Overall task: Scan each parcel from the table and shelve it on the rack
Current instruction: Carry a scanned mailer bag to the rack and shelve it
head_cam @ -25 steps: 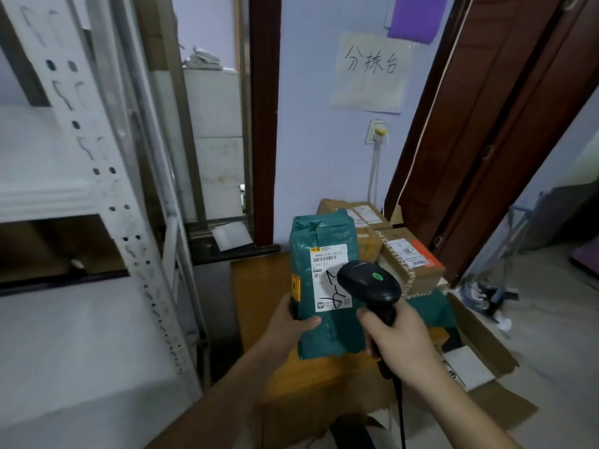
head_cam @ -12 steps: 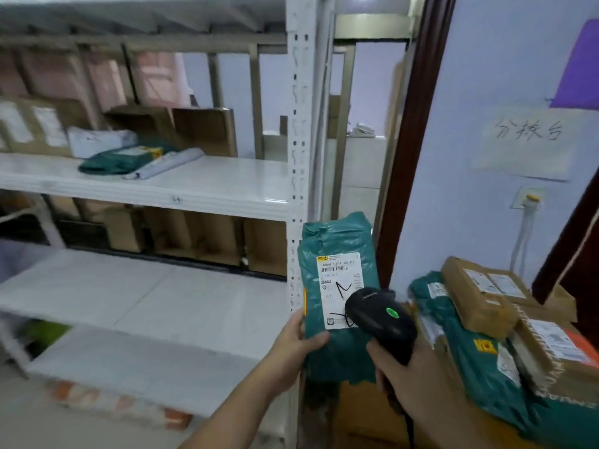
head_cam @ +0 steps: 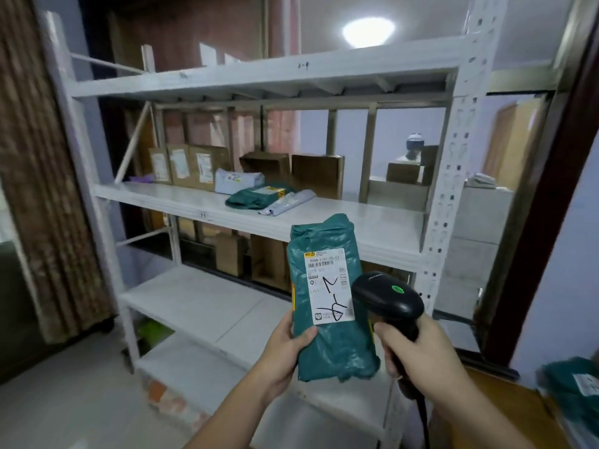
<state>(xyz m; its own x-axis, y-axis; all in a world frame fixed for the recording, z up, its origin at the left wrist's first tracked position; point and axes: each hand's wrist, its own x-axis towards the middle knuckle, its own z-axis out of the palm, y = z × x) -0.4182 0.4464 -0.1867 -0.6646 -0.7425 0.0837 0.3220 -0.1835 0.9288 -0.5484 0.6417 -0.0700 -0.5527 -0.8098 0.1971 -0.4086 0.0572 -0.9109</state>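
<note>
Rack (head_cam: 324, 222) fills the view ahead of you, its white middle shelf running left to right; on it, from the left: upright cardboard boxes (head_cam: 189, 168), a pale soft bag, a flat green bag (head_cam: 256, 197) with a grey mailer beside it, then another brown box; the right stretch of that shelf shows bare board.

Your left hand (head_cam: 285, 348) grips the green parcel (head_cam: 327, 299) by its lower left edge, thumb curled over the front; parcel stands upright, long axis vertical, label (head_cam: 329, 286) facing you; it sits in the air in front of the middle shelf's front lip, just below and to the right of the shelved green bag.

Your right hand (head_cam: 418, 351) is wrapped round the handle of the black scanner (head_cam: 387, 299) (green light showing on top), its head just beside the label's right edge, nearly touching.

So the left hand is the one carrying; the open shelf spot lies up and forward from it; likely you'll tip the parcel flat as it goes in.

Far right, low: the surface (head_cam: 505, 413) with another green parcel at the frame edge.
</note>
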